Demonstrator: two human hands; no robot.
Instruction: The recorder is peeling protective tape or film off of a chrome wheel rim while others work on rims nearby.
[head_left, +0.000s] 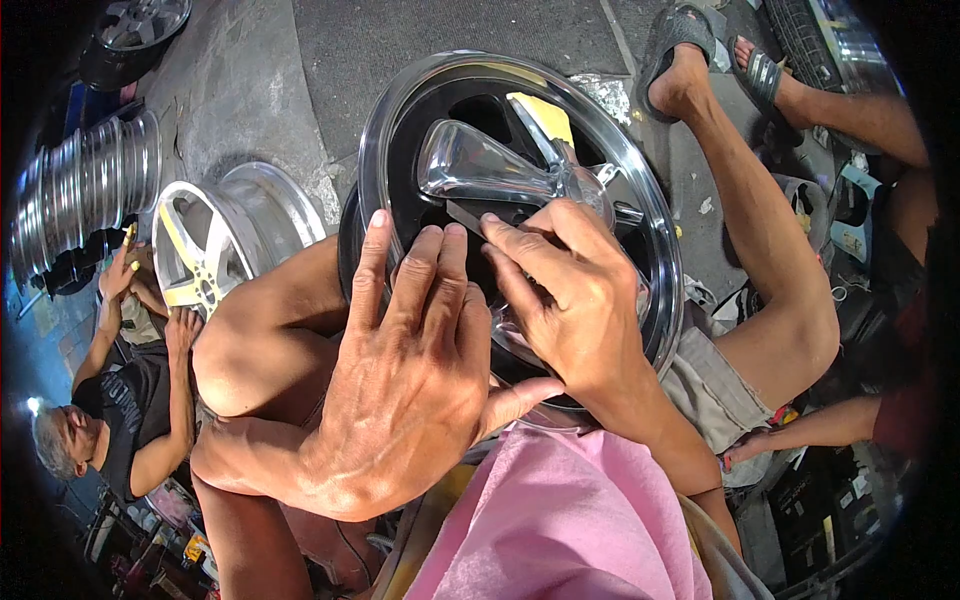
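Note:
A shiny metal wheel rim (373, 127) with polished spokes stands between my knees, over a black tire or rim. My left hand (412, 360) lies flat over its lower left side, fingers stretched and holding nothing. The fingers of my right hand (577, 285) pinch a small thin blade (465, 216), whose tip points up and left beside a broad polished spoke (480, 161). Yellow masking film (544, 116) covers part of an upper spoke. The part of the rim beneath my hands is hidden.
Left, a co-worker (124, 405) sits by another alloy wheel (289, 199) with yellow-covered spokes. Stacked metal rims (90, 187) lie at the far left, and one more wheel (142, 22) above them. A second person's arm (817, 427) reaches in from the right. A tire (802, 45) is at the upper right.

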